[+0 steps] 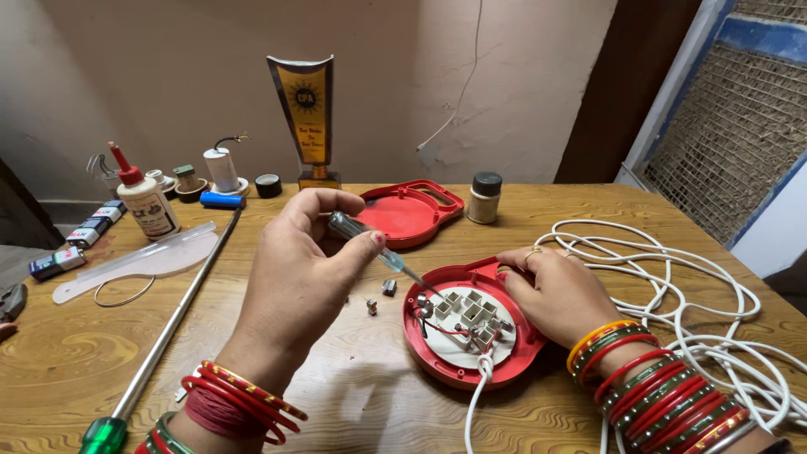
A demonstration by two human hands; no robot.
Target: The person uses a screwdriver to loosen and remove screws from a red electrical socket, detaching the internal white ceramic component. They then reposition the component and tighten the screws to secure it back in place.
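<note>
My left hand (294, 277) grips a small clear-handled screwdriver (370, 244), its tip pointing down into the open red round casing (437, 357). Inside the casing sits a white socket block (471, 324) with small red wires. My right hand (559, 290) rests on the casing's right rim and holds it steady on the wooden table (76, 353). A white cord (475, 395) runs out of the casing's front. Two small metal parts (380, 296) lie just left of the casing. Both wrists carry red and green bangles.
The red lid (408, 210) lies behind the casing. A coil of white cable (714, 303) fills the right side. A long green-handled screwdriver (160, 336) lies at left. A glue bottle (145, 197), batteries (80, 235), a small jar (485, 197) and a trophy (307, 118) stand at the back.
</note>
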